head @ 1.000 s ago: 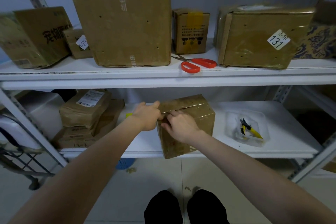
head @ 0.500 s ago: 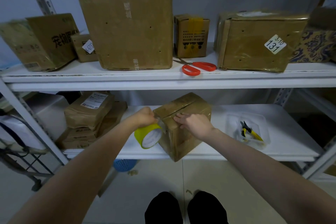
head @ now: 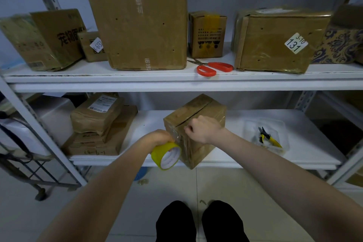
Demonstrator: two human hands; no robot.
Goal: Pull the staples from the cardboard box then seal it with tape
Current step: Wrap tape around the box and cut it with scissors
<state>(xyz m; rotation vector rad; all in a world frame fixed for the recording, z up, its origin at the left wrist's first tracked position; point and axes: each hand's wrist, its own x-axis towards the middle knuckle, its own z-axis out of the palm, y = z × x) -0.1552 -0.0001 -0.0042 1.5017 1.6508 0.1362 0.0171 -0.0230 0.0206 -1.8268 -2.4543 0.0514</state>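
Left hand [head: 157, 138] clamped over one yellow tape roll [head: 167, 155]. The roll hangs just under the fingers, core facing the wearer, rim touching the box [head: 196, 108]. One box, directly beneath the right hand [head: 204, 129], on the lower shelf [head: 149, 122]. Its near corner points at the wearer; the top seam runs from the knuckles away to far right. Right fingers curled on the near top edge; pinching or not, cannot tell. Right of that hand: one tray [head: 253, 124], one yellow-handled tool [head: 268, 137] inside.

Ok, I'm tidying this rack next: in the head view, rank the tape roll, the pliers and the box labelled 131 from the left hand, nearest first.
1. Tape roll: gripped in the left hand.
2. Pliers: lower shelf, right, in the clear tray.
3. Box labelled 131: upper shelf, right.
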